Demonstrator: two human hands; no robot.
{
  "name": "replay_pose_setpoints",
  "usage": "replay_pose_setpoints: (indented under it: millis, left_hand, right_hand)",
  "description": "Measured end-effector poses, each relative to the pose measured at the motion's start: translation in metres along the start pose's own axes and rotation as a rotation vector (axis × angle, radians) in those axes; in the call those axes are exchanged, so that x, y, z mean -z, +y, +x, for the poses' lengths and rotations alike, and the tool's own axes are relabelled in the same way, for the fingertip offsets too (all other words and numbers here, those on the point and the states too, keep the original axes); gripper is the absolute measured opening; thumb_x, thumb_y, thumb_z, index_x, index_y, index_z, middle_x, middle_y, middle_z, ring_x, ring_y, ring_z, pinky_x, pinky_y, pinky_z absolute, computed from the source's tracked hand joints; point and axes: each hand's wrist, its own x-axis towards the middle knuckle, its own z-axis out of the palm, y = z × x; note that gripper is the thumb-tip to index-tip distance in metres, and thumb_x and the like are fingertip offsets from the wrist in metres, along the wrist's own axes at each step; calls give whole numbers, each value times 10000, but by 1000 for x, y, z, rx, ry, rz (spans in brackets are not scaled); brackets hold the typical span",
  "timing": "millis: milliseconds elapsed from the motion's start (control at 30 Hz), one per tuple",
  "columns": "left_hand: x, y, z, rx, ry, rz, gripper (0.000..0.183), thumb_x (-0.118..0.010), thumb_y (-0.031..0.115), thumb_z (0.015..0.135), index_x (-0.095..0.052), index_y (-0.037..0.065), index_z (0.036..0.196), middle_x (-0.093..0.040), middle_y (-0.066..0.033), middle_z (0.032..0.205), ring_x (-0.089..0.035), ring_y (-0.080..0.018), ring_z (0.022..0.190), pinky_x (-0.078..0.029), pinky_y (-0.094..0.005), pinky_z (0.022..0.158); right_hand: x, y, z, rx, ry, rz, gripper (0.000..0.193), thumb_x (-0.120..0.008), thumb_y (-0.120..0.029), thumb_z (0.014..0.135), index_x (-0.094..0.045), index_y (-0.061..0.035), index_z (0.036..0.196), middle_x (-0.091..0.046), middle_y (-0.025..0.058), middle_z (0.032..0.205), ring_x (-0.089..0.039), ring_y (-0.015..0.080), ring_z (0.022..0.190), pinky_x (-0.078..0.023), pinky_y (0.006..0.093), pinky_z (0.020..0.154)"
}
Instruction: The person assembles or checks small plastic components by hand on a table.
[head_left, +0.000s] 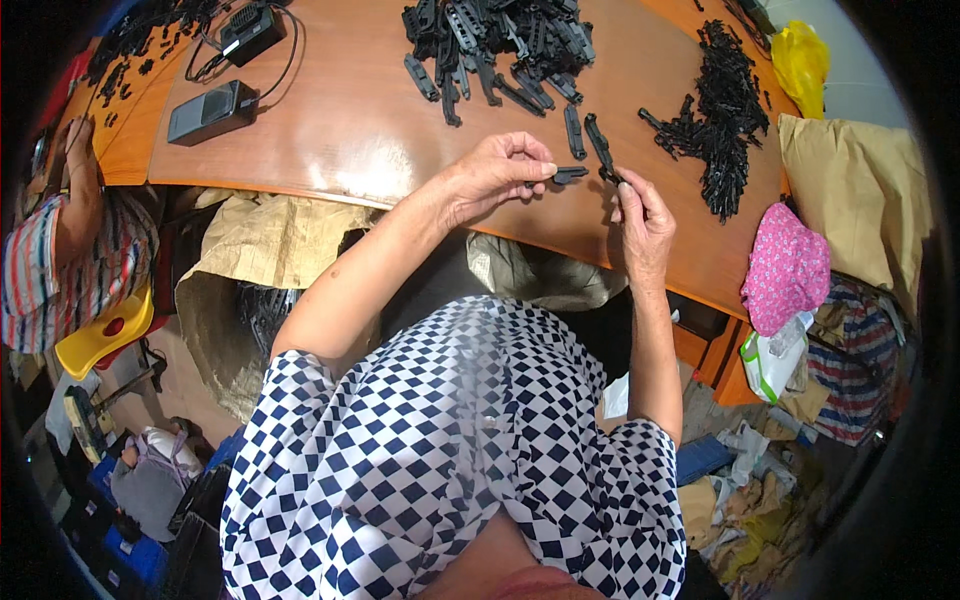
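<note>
My left hand is closed in a pinch on a short black plastic part that sticks out to the right of the thumb. My right hand grips the lower end of a longer, slightly curved black plastic strip, held upright and tilted a little left. Both hands are over the table's near edge, with a small gap between the two parts. Just beyond them a loose black plastic piece lies on the wooden table. A large heap of similar black pieces is farther back.
Another pile of thin black parts lies at the right. A black speaker-like box and a corded adapter stand at the left. Open sacks hang below the table edge. A co-worker's arm rests at the far left.
</note>
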Motion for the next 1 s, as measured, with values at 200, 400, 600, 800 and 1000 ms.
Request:
replay_pose_setpoints:
  millis: [200,400,600,800,1000]
  left_hand:
    - [7,-18,-11,44,-50,-305,190,-623,79,889,-573,-18,1045,-622,-70,888,-646,-138,696,-561,-185,611]
    - [-4,-27,-28,70,-129,-320,156,-579,129,925,-566,-18,975,-613,-71,849,-646,-142,642,-552,-192,555]
    - [-22,-43,-37,122,-101,-210,144,-579,136,926,-559,-7,941,-612,-72,826,-650,-147,601,-554,-190,517]
    - [-32,-66,-40,172,-84,-248,138,-588,121,919,-563,-12,942,-630,-81,845,-668,-154,618,-590,-197,553]
    - [-44,-86,-47,232,-161,-315,279,-587,280,936,-591,20,1036,-635,-51,903,-660,-122,746,-566,-201,622]
  right_hand:
    - [-22,-21,-11,77,-28,371,121,-608,-18,893,-657,4,1002,-591,25,832,-539,70,723,-446,201,623]
    - [-18,-25,-30,421,-117,-70,172,-679,43,763,-643,-22,919,-639,97,872,-613,213,791,-493,292,690]
    - [-8,-13,-54,796,-24,-376,250,-699,35,663,-650,-48,894,-651,78,877,-614,242,786,-510,332,667]
    - [6,-3,-86,923,-52,-620,237,-652,-15,693,-654,-56,926,-622,93,897,-613,243,781,-527,335,651]
    - [14,5,-100,931,10,-598,253,-658,7,701,-630,20,952,-601,129,909,-605,263,780,-523,342,625]
